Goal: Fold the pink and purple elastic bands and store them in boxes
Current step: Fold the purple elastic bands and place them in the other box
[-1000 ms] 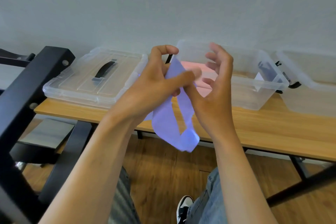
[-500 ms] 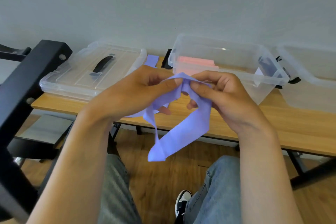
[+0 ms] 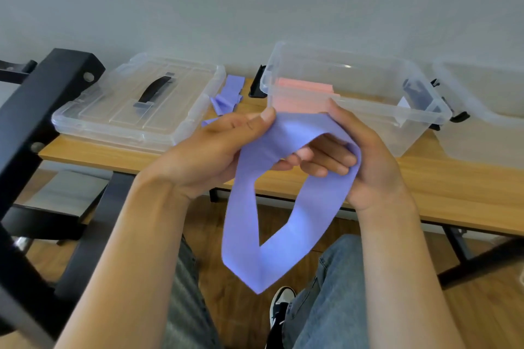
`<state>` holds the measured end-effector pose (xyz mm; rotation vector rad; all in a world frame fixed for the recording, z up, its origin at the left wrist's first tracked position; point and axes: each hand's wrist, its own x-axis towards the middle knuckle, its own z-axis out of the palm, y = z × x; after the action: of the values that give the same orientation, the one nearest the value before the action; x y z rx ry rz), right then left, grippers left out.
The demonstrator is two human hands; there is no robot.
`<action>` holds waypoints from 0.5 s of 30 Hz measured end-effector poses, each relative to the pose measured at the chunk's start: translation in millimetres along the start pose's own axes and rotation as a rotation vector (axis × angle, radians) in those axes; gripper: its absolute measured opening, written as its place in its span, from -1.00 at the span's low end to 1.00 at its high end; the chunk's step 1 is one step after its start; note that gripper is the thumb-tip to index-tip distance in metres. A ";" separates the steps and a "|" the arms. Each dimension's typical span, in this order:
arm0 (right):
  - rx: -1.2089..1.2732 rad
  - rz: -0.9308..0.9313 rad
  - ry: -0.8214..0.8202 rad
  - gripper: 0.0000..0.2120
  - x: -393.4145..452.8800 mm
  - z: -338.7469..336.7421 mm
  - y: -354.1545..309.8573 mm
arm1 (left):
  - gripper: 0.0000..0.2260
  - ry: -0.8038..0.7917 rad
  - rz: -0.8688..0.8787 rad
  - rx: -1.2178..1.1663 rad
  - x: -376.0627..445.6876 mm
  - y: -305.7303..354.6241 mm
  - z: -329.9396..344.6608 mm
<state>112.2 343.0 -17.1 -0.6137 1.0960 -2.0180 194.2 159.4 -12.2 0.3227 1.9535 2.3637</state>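
The left hand (image 3: 224,147) and the right hand (image 3: 360,156) both hold one purple elastic band (image 3: 272,224) in front of the body, above the lap and just short of the near edge of the wooden table (image 3: 442,187). The left thumb presses the upper part of the band against the curled fingers beneath it; the right hand's fingers are curled round the band's right side, with the thumb lying along its upper edge. The band hangs from both hands as an open loop and ends in a folded point at the bottom. On the table, a clear open box (image 3: 419,119) stands directly behind the hands and contains folded pink bands (image 3: 303,88). A clear lid (image 3: 113,110) with a black handle lies flat to the left of the box. More purple bands (image 3: 229,96) lie on the table between the lid and the box. A second clear box (image 3: 487,119) stands at the right edge of the view.
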 end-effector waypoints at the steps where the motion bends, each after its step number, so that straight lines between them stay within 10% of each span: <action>1: -0.017 -0.014 0.030 -0.47 0.6 0.0 0.6 | -0.65 0.028 0.000 0.006 0.5 -2.3 -0.2; 6: -0.515 -0.212 0.263 -0.82 8.0 -4.0 8.1 | -0.74 -0.042 0.046 -0.128 -2.0 -2.1 3.7; 15: -0.819 -0.489 0.541 -0.86 2.7 3.8 12.8 | -0.67 0.125 0.138 0.019 7.5 4.0 10.9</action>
<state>118.1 334.3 -25.9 -0.8101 2.3392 -2.1485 189.4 170.4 -5.4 0.3288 2.0725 2.5083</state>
